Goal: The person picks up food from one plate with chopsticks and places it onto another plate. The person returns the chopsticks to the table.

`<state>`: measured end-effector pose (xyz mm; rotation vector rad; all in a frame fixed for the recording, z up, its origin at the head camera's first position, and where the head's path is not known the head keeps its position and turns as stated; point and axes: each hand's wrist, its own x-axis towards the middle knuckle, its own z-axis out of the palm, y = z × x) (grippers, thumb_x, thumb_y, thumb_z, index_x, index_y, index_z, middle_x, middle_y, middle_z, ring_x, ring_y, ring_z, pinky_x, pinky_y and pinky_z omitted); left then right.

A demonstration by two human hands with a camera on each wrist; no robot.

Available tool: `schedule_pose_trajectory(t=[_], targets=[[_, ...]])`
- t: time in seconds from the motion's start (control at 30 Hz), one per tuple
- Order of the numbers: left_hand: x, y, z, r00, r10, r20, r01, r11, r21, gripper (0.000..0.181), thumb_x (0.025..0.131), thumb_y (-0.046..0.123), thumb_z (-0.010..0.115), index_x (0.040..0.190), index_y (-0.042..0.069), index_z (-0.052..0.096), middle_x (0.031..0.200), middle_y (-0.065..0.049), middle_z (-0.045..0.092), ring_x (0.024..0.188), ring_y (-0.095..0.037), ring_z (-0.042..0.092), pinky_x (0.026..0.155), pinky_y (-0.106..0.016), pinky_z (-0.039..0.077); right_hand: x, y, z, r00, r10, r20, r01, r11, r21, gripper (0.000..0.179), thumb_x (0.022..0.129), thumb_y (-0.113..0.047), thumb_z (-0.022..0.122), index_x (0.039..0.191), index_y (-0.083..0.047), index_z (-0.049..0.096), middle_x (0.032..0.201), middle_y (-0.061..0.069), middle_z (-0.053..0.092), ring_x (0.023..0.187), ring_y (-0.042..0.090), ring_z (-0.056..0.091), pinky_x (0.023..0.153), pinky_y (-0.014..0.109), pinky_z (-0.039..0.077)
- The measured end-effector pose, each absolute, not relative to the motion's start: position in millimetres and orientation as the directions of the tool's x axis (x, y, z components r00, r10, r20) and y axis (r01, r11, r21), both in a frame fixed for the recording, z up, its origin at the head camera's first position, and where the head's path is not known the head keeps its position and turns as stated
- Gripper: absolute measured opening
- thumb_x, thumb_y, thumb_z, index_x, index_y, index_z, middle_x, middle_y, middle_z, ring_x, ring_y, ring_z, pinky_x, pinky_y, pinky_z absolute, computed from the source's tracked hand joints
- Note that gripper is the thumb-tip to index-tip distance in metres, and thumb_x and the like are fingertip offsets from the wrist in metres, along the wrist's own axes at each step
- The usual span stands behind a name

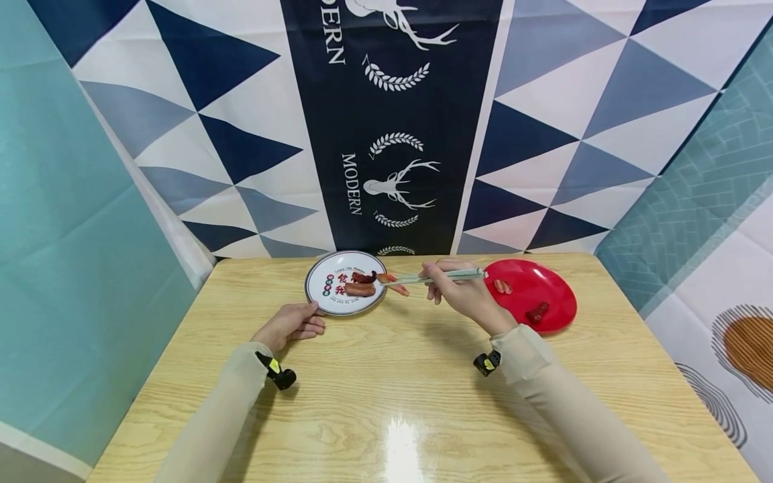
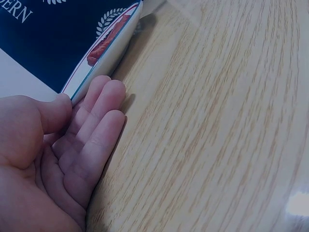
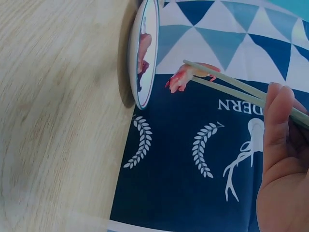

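My right hand [image 1: 464, 293] holds a pair of pale green chopsticks [image 1: 455, 274]. Their tips pinch a cooked shrimp [image 3: 179, 79], orange and white, held up at the right edge of a white plate [image 1: 320, 285] with a dark rim and red characters. On that plate lie a brown sausage-like piece [image 1: 360, 290] and a darker, curled piece of food [image 1: 364, 277]. At the plate's near left rim, my left hand [image 1: 294, 325] grips the edge. In the left wrist view its thumb lies at the rim, with the fingers [image 2: 102, 140] below.
Right of the white plate, a red plate [image 1: 558, 295] carries a pinkish striped piece [image 1: 502, 286] and a dark red piece [image 1: 537, 312]. Both plates stand near the back edge of the wooden table [image 1: 362, 389], before a patterned cloth backdrop [image 1: 404, 121].
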<state>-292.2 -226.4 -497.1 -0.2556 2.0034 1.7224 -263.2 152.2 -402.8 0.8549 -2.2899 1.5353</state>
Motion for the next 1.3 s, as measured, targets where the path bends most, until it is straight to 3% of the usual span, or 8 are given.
schedule_pose_trajectory(t=[0.13, 0.4, 0.6, 1.07, 1.3], targets=[[-292, -226, -499, -0.867, 0.166, -0.470, -0.440, 0.187, 0.878, 0.044, 0.111, 0.034, 0.047, 0.121, -0.004, 0.065, 0.083, 0.000, 0.075, 0.074, -0.009, 0.074, 0.073, -0.024, 0.064, -267, 151, -407, -0.773, -0.343, 0.534, -0.622, 0.242, -0.745, 0.021, 0.103, -0.004, 0.061, 0.091, 0.000, 0.077, 0.068, 0.005, 0.070, 0.052, 0.022, 0.065, 0.050, 0.027, 0.060], [-292, -228, -500, -0.870, 0.171, -0.463, -0.432, 0.189, 0.882, 0.045, 0.110, 0.035, 0.049, 0.122, -0.005, 0.066, 0.084, 0.000, 0.075, 0.075, -0.009, 0.074, 0.074, -0.025, 0.064, -261, 140, -404, -0.792, -0.322, 0.519, -0.602, 0.267, -0.753, 0.019, 0.101, 0.004, 0.059, 0.091, 0.009, 0.074, 0.067, 0.011, 0.069, 0.052, 0.031, 0.064, 0.050, 0.029, 0.060], [-294, -229, -501, -0.868, 0.174, -0.466, -0.433, 0.197, 0.880, 0.046, 0.110, 0.036, 0.051, 0.121, -0.005, 0.067, 0.085, -0.001, 0.076, 0.075, -0.009, 0.075, 0.074, -0.025, 0.064, -248, 129, -392, -0.797, -0.313, 0.516, -0.595, 0.267, -0.758, 0.023, 0.103, 0.002, 0.057, 0.089, 0.011, 0.072, 0.066, 0.010, 0.068, 0.051, 0.033, 0.064, 0.049, 0.031, 0.060], [-293, -228, -499, -0.869, 0.178, -0.461, -0.430, 0.189, 0.883, 0.044, 0.110, 0.036, 0.050, 0.120, -0.004, 0.066, 0.085, -0.001, 0.076, 0.074, -0.009, 0.074, 0.074, -0.025, 0.064, -248, 123, -392, -0.802, -0.322, 0.502, -0.585, 0.259, -0.769, 0.023, 0.103, 0.001, 0.057, 0.087, 0.003, 0.074, 0.067, 0.009, 0.069, 0.053, 0.033, 0.065, 0.050, 0.029, 0.060], [-291, -227, -498, -0.870, 0.181, -0.458, -0.426, 0.193, 0.884, 0.043, 0.110, 0.037, 0.050, 0.119, -0.003, 0.065, 0.086, -0.001, 0.075, 0.075, -0.009, 0.074, 0.074, -0.025, 0.064, -249, 122, -394, -0.810, -0.324, 0.489, -0.573, 0.258, -0.778, 0.026, 0.104, -0.002, 0.057, 0.089, 0.011, 0.073, 0.067, 0.009, 0.068, 0.052, 0.031, 0.064, 0.049, 0.027, 0.059]])
